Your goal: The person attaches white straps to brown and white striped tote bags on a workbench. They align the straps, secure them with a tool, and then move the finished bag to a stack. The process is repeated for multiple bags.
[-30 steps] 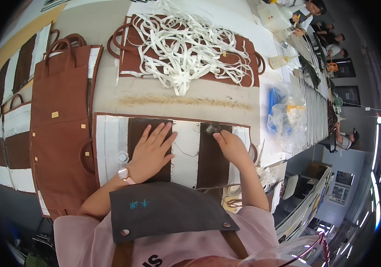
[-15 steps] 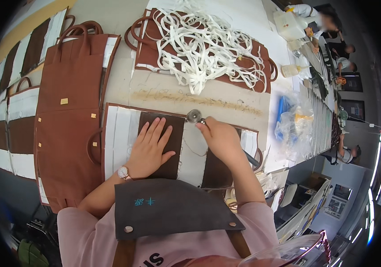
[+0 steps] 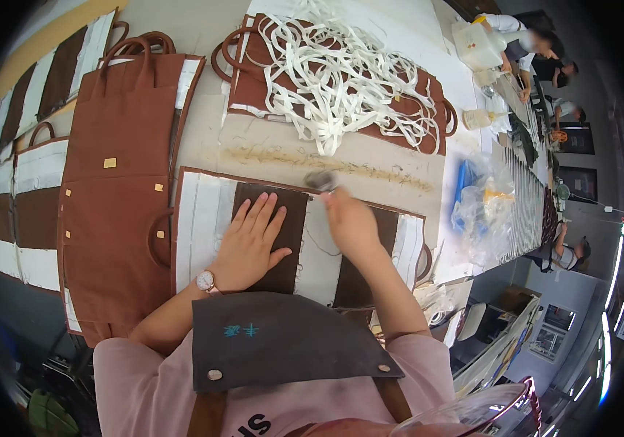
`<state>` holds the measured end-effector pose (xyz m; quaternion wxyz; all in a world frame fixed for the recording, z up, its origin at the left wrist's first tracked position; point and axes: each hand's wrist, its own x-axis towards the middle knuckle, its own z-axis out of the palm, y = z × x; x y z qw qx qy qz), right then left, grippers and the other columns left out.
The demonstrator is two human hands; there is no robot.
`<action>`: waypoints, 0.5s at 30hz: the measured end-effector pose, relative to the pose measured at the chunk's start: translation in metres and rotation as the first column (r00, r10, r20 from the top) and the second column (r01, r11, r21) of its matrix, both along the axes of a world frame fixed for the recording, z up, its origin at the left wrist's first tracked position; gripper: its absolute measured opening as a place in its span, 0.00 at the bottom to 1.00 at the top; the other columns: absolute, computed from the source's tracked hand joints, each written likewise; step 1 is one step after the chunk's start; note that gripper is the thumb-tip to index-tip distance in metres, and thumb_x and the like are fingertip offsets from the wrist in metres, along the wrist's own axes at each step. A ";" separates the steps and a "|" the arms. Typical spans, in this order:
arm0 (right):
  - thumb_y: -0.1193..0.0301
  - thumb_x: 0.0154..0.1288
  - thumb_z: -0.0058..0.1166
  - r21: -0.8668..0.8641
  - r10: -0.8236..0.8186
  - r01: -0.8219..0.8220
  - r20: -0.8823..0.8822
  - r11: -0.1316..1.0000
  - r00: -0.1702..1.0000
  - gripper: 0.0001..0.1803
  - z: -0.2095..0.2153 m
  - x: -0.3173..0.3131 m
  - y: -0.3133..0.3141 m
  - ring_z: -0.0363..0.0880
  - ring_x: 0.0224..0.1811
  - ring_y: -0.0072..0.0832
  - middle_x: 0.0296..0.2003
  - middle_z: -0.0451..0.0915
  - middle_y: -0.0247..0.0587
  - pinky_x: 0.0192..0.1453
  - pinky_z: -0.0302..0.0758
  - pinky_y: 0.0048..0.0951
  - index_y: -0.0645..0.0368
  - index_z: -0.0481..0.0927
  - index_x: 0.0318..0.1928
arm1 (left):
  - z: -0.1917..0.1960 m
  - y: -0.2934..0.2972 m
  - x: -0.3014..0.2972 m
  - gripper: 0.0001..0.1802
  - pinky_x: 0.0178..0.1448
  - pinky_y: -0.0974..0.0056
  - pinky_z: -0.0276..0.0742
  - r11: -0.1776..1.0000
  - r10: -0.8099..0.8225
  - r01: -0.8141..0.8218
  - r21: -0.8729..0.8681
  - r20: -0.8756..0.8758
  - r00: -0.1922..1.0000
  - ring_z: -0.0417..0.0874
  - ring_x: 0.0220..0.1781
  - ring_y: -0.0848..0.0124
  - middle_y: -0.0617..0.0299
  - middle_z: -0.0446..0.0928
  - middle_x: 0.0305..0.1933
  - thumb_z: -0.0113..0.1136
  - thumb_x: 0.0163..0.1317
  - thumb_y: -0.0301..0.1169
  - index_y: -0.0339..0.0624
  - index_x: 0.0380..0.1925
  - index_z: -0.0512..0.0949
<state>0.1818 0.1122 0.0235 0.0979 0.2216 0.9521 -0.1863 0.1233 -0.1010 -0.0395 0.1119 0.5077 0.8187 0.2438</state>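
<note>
In front of me lies a flat bag panel (image 3: 319,267) with brown edging and dark brown and white sections. My left hand (image 3: 253,244) rests flat on its dark brown section, fingers spread. My right hand (image 3: 352,224) is closed around a hammer; the round metal head (image 3: 320,180), smeared by motion, is over the panel's far edge. My fist and forearm hide most of the handle. A thin loose thread curves across the white section between the hands.
A brown bag piece with handles (image 3: 119,197) lies to the left, beside other bag panels (image 3: 38,211). Beyond, a heap of white strips (image 3: 344,80) covers another brown piece. Clear plastic bags (image 3: 483,200) and a bottle (image 3: 478,119) stand right. Other people work at the far right.
The hammer head has lifted slightly away from the panel's edge and is now blurred. My right hand has shifted a little left. My left hand stays on the panel.
</note>
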 end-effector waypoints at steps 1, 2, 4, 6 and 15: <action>0.54 0.79 0.41 -0.031 0.072 -0.069 0.111 0.997 0.991 0.23 -0.011 0.011 -0.003 0.80 0.32 0.58 0.25 0.80 0.59 0.38 0.76 0.55 0.64 0.73 0.38 | 0.004 0.000 -0.003 0.41 0.81 0.45 0.48 1.000 -0.028 0.028 -0.001 0.028 0.999 0.54 0.81 0.52 0.45 0.57 0.77 0.65 0.62 0.48 0.39 0.70 0.65; 0.54 0.79 0.41 -0.084 0.109 -0.099 0.132 0.992 0.985 0.23 -0.007 0.013 -0.005 0.80 0.31 0.58 0.25 0.80 0.59 0.38 0.75 0.55 0.64 0.73 0.38 | 0.010 -0.005 -0.008 0.41 0.81 0.44 0.47 0.999 -0.031 0.031 -0.039 0.010 0.999 0.54 0.81 0.53 0.46 0.57 0.78 0.66 0.61 0.48 0.40 0.71 0.65; 0.56 0.79 0.43 -0.183 0.118 -0.095 0.115 0.979 0.986 0.22 0.002 0.016 -0.002 0.80 0.32 0.57 0.26 0.79 0.60 0.38 0.74 0.52 0.64 0.73 0.36 | 0.020 -0.024 -0.012 0.41 0.81 0.43 0.46 0.990 -0.022 0.021 -0.136 -0.007 1.000 0.53 0.81 0.53 0.48 0.57 0.78 0.67 0.61 0.46 0.44 0.71 0.65; 0.58 0.78 0.46 -0.258 0.006 0.001 0.028 0.966 1.000 0.20 0.014 0.016 -0.003 0.78 0.32 0.57 0.26 0.77 0.61 0.37 0.71 0.49 0.64 0.72 0.34 | 0.018 -0.040 -0.016 0.41 0.81 0.42 0.45 0.990 -0.019 0.017 -0.141 -0.015 1.000 0.53 0.82 0.53 0.50 0.56 0.79 0.67 0.61 0.46 0.46 0.72 0.65; 0.62 0.77 0.48 -0.317 0.088 -0.173 -0.264 0.933 0.960 0.16 0.039 -0.044 -0.040 0.78 0.30 0.55 0.26 0.78 0.55 0.35 0.72 0.47 0.64 0.74 0.38 | 0.013 -0.043 -0.015 0.41 0.81 0.41 0.45 0.994 0.010 -0.019 -0.105 -0.093 0.996 0.55 0.81 0.54 0.51 0.57 0.78 0.66 0.61 0.48 0.48 0.72 0.66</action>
